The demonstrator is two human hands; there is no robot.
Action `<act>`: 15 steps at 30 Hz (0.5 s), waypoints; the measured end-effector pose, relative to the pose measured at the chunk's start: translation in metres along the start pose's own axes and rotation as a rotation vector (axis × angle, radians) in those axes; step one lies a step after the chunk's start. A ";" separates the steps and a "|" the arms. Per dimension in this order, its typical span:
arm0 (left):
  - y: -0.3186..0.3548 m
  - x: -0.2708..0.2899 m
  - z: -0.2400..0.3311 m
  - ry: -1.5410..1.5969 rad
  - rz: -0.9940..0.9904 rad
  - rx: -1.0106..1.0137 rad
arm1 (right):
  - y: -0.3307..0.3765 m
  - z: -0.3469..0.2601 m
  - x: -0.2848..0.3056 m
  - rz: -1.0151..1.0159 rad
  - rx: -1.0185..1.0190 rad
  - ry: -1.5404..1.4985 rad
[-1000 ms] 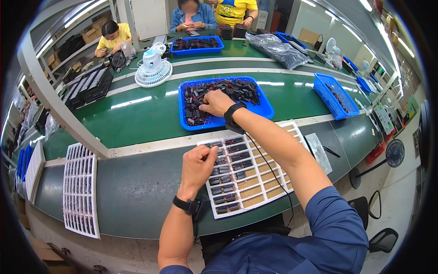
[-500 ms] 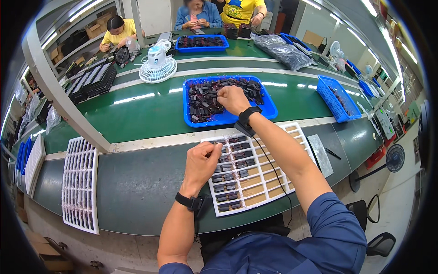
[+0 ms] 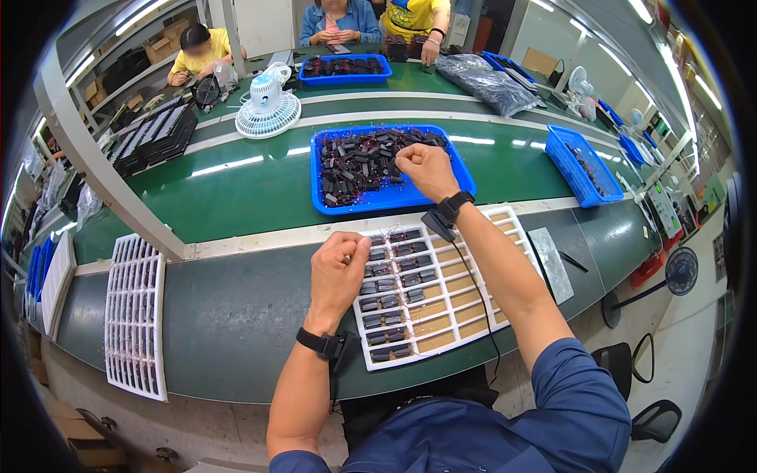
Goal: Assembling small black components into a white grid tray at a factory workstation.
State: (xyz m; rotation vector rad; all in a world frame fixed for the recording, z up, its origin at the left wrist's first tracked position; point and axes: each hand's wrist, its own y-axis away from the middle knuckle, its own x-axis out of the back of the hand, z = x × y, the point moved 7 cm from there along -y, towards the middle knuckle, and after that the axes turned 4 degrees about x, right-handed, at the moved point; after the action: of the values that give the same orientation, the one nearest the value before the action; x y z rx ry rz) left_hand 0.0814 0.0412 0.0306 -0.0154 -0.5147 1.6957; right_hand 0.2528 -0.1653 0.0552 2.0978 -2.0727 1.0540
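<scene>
A white grid tray (image 3: pixel 473 303) lies on the grey bench in front of me, its left columns filled with small black parts. My left hand (image 3: pixel 337 268) rests curled at the tray's upper left corner, fingertips on a black part there. Beyond the tray, a blue bin (image 3: pixel 398 201) full of small black parts with thin wires sits on the green belt. My right hand (image 3: pixel 426 168) reaches into that bin with its fingers pinched over the pile; what it grips is hidden. Both wrists wear black bands.
A second white grid tray (image 3: pixel 136 315) lies at the left of the bench. A white fan (image 3: pixel 269 106) stands on the belt beyond. Other blue bins (image 3: pixel 582 164) sit right and far. Three other people work across the line. A grey plate (image 3: pixel 551 264) lies right of my tray.
My right hand has stayed in the blue bin, shifting slightly over the parts. My left hand has stayed at the tray's upper left corner. The view has moved a little closer.
</scene>
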 end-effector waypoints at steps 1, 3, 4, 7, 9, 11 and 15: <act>0.000 0.001 0.001 0.009 0.010 0.002 | 0.005 -0.004 0.004 -0.001 -0.003 -0.001; 0.000 0.003 0.004 -0.005 0.032 -0.030 | 0.015 -0.015 0.005 -0.068 0.006 -0.098; 0.000 0.005 0.006 -0.016 0.052 -0.066 | 0.022 -0.022 0.004 -0.101 0.009 -0.148; 0.001 0.003 0.016 -0.003 0.054 -0.108 | 0.054 -0.048 0.002 -0.193 -0.054 -0.254; 0.003 -0.003 0.025 0.055 0.026 -0.127 | 0.069 -0.058 0.001 -0.235 -0.094 -0.309; 0.002 -0.008 0.022 0.098 0.013 -0.093 | 0.079 -0.067 -0.005 -0.253 -0.105 -0.387; 0.003 -0.013 0.009 0.259 -0.014 0.017 | 0.095 -0.078 -0.013 -0.332 -0.163 -0.430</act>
State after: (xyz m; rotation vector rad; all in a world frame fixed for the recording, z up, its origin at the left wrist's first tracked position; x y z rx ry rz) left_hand 0.0782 0.0261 0.0342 -0.2154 -0.3060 1.6546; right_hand 0.1348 -0.1306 0.0683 2.6287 -1.7699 0.4067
